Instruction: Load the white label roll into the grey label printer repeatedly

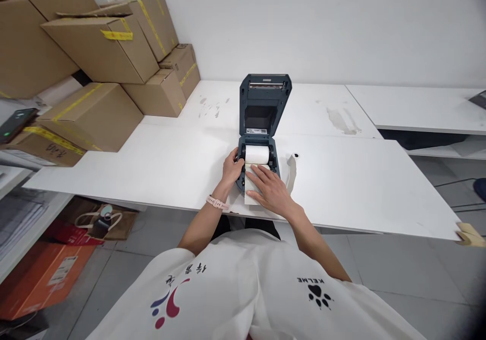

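Observation:
A dark grey label printer (265, 110) stands on the white table with its lid raised. Inside it sits a white label roll (257, 154), and a strip of label paper (252, 197) runs from it over the printer's front edge. My left hand (231, 168) grips the printer's left side, thumb on the inner edge near the roll. Flat on the paper strip lies my right hand (270, 185), its fingers stretched out and slightly apart. Right of the printer, a curled piece of backing paper (291, 173) with a small rolled end rests on the table.
Cardboard boxes (102, 49) with yellow tape are stacked at the left end of the white table (182, 163). A dark phone-like device (17, 124) lies on one box. An orange box (45, 277) and a bag are below at left. The table's right front corner has a tan guard (470, 235).

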`<move>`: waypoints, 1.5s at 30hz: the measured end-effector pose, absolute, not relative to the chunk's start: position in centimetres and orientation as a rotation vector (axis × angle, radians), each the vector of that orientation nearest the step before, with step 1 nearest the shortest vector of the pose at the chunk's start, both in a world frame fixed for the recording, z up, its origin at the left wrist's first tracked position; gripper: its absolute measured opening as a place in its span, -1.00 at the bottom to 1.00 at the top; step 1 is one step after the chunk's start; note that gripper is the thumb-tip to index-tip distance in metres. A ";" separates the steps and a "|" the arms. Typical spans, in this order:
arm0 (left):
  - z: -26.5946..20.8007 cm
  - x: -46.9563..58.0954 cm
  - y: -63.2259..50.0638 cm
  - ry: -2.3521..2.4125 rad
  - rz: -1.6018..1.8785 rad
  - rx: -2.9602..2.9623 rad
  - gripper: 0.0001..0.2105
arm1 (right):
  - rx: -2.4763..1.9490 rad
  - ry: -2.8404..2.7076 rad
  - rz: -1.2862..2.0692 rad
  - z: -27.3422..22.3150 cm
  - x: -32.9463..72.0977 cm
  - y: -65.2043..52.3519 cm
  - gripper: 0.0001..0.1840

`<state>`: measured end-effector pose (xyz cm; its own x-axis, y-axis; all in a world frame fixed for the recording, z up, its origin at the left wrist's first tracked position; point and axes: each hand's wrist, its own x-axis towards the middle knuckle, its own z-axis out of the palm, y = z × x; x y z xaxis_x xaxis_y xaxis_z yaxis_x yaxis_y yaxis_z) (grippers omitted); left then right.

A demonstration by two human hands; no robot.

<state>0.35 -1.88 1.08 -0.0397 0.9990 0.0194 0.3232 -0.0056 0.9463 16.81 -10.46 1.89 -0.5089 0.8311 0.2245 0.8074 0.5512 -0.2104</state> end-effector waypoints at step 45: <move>0.5 -2.2 -9.1 1.169 0.892 0.969 -0.12 | -0.905 -1.330 0.833 7.8 21.1 0.6 -0.33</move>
